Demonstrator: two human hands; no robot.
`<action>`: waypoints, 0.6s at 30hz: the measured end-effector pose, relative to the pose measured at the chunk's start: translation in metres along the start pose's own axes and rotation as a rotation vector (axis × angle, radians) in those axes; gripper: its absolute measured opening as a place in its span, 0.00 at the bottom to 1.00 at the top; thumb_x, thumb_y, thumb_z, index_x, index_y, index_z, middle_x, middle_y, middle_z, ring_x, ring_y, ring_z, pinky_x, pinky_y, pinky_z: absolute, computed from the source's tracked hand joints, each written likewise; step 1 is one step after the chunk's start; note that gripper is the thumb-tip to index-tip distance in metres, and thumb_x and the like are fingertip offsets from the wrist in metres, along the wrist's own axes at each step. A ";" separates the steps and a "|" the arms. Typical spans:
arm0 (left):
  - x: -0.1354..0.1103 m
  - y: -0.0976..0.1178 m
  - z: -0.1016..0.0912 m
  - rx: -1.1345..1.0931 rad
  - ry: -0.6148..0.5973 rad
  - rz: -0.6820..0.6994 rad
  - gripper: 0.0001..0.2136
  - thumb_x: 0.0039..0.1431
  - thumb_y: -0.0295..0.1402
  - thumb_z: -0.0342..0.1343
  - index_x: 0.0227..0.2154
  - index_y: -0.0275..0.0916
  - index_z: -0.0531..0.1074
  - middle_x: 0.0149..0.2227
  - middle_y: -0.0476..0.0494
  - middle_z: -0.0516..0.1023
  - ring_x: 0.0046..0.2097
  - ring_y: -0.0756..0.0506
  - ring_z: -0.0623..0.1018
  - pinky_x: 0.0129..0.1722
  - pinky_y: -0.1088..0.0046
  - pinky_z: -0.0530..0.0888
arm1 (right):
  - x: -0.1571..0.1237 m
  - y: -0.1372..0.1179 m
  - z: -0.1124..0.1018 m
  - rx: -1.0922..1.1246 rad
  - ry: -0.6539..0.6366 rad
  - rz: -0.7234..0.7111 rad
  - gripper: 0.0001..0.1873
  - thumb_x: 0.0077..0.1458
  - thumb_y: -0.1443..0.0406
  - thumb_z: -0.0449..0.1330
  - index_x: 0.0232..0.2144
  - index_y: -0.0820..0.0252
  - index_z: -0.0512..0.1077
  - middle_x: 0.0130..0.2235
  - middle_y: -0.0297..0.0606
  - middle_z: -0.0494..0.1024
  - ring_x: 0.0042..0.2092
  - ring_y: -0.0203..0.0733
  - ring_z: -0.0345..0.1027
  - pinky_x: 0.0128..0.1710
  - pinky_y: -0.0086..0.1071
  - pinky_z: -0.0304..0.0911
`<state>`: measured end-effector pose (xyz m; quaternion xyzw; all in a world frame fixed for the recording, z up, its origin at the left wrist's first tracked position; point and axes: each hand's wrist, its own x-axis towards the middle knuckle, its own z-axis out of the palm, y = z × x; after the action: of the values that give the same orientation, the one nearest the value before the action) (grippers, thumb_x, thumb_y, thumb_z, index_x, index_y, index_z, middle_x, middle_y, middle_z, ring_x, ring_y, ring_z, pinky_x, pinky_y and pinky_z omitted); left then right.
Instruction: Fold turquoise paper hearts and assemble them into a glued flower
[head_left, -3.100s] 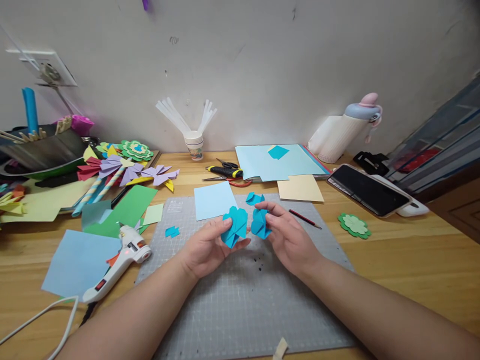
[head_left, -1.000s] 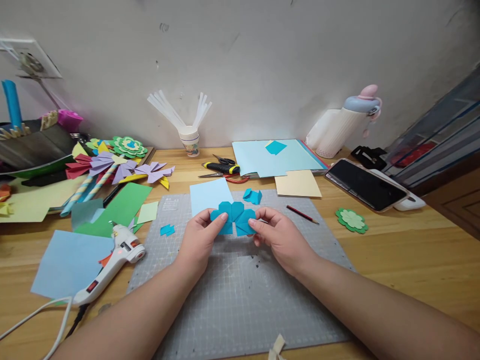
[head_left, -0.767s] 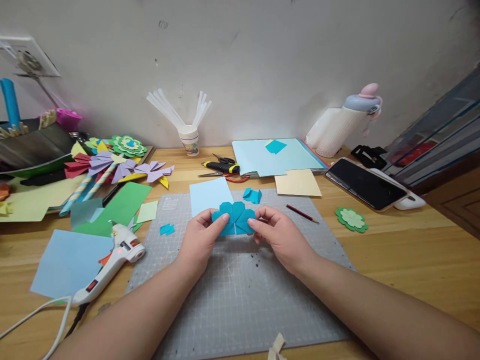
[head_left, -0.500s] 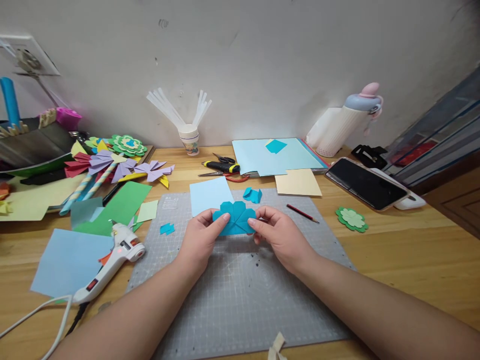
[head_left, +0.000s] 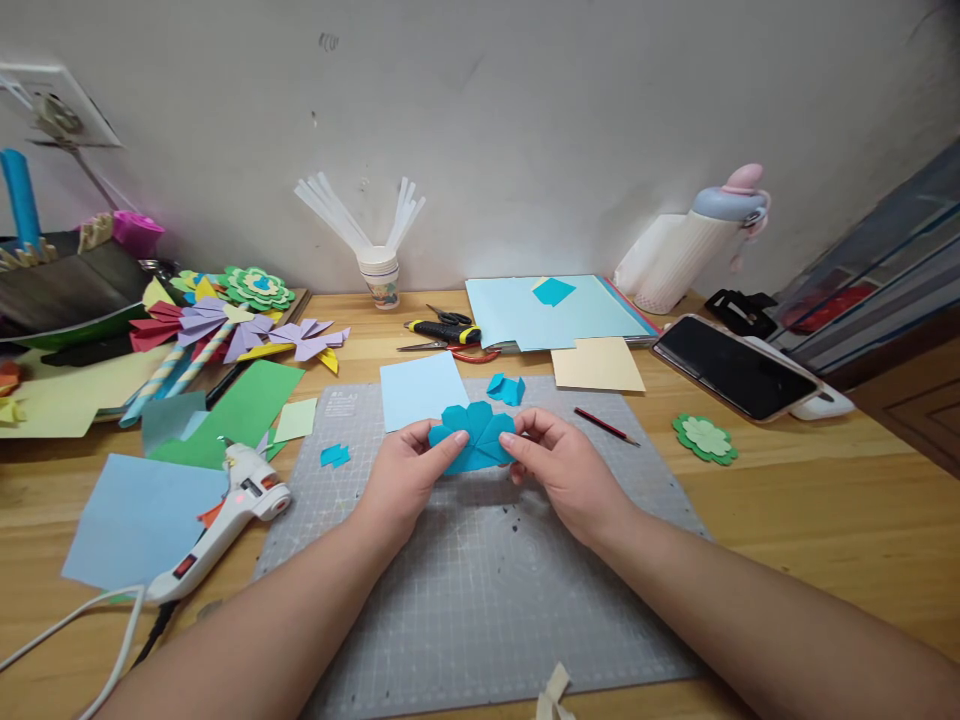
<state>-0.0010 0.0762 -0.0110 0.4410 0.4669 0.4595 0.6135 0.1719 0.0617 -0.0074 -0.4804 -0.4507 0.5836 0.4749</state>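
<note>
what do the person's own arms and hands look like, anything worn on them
The left hand and right hand are bare, with no gloves. The left forearm and right forearm show no sleeves, and no watch or bracelet shows. No ring is visible, though some fingers are partly hidden.

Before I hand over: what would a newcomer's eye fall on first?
The bright blue paper, held by the left hand and right hand over the grey mat, comes first. Next come the glue gun left of the mat and the pink-topped bottle by the wall, back right.
</note>
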 end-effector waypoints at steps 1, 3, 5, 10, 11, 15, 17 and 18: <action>0.000 0.000 0.000 0.004 -0.002 -0.002 0.12 0.45 0.41 0.66 0.26 0.36 0.77 0.25 0.48 0.78 0.28 0.49 0.73 0.32 0.74 0.68 | 0.000 0.000 0.000 0.005 0.007 -0.013 0.13 0.50 0.58 0.63 0.31 0.58 0.65 0.32 0.30 0.67 0.28 0.32 0.60 0.26 0.29 0.58; 0.000 0.000 0.000 0.012 -0.009 -0.009 0.12 0.46 0.41 0.65 0.27 0.36 0.77 0.25 0.48 0.78 0.28 0.49 0.72 0.32 0.74 0.68 | 0.000 -0.001 0.000 0.007 0.019 -0.026 0.15 0.49 0.57 0.64 0.36 0.57 0.65 0.34 0.31 0.67 0.29 0.33 0.60 0.24 0.28 0.58; 0.000 0.000 0.000 0.021 -0.018 -0.014 0.12 0.46 0.41 0.65 0.27 0.36 0.77 0.25 0.48 0.78 0.28 0.49 0.72 0.32 0.74 0.68 | 0.001 -0.002 0.000 -0.007 0.000 0.001 0.17 0.49 0.56 0.64 0.37 0.57 0.66 0.34 0.30 0.68 0.27 0.31 0.59 0.23 0.27 0.57; 0.000 0.001 0.000 0.029 -0.043 -0.025 0.13 0.46 0.41 0.65 0.26 0.35 0.76 0.26 0.48 0.78 0.28 0.49 0.72 0.33 0.74 0.69 | -0.001 -0.003 0.000 -0.030 -0.089 0.127 0.15 0.50 0.55 0.63 0.30 0.60 0.66 0.26 0.29 0.69 0.23 0.31 0.63 0.21 0.26 0.57; -0.001 0.001 0.000 0.028 -0.051 -0.028 0.13 0.46 0.41 0.65 0.26 0.35 0.76 0.26 0.47 0.78 0.29 0.49 0.73 0.33 0.74 0.69 | -0.001 -0.003 -0.001 -0.024 -0.091 0.128 0.15 0.49 0.56 0.63 0.29 0.60 0.66 0.25 0.30 0.70 0.24 0.32 0.65 0.21 0.26 0.58; -0.001 0.002 0.000 0.028 -0.086 -0.035 0.12 0.46 0.40 0.66 0.26 0.36 0.76 0.26 0.48 0.78 0.28 0.50 0.73 0.33 0.75 0.69 | 0.000 -0.002 -0.002 -0.014 -0.071 0.069 0.13 0.49 0.57 0.64 0.28 0.60 0.67 0.25 0.31 0.72 0.25 0.34 0.67 0.22 0.26 0.60; -0.001 0.003 0.001 0.035 -0.108 -0.038 0.12 0.46 0.40 0.65 0.27 0.36 0.76 0.27 0.49 0.79 0.28 0.50 0.73 0.33 0.75 0.69 | 0.001 -0.001 -0.002 -0.023 -0.063 0.040 0.13 0.49 0.58 0.63 0.28 0.61 0.67 0.25 0.31 0.72 0.26 0.33 0.66 0.22 0.26 0.61; -0.001 0.003 0.001 0.039 -0.119 -0.039 0.12 0.46 0.40 0.65 0.27 0.36 0.77 0.27 0.48 0.79 0.29 0.50 0.73 0.33 0.75 0.69 | 0.001 -0.002 -0.002 -0.029 -0.059 0.027 0.12 0.49 0.58 0.63 0.28 0.61 0.68 0.25 0.31 0.72 0.26 0.33 0.66 0.22 0.26 0.61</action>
<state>-0.0007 0.0761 -0.0080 0.4701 0.4469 0.4112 0.6404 0.1742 0.0631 -0.0062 -0.4758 -0.4662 0.5974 0.4465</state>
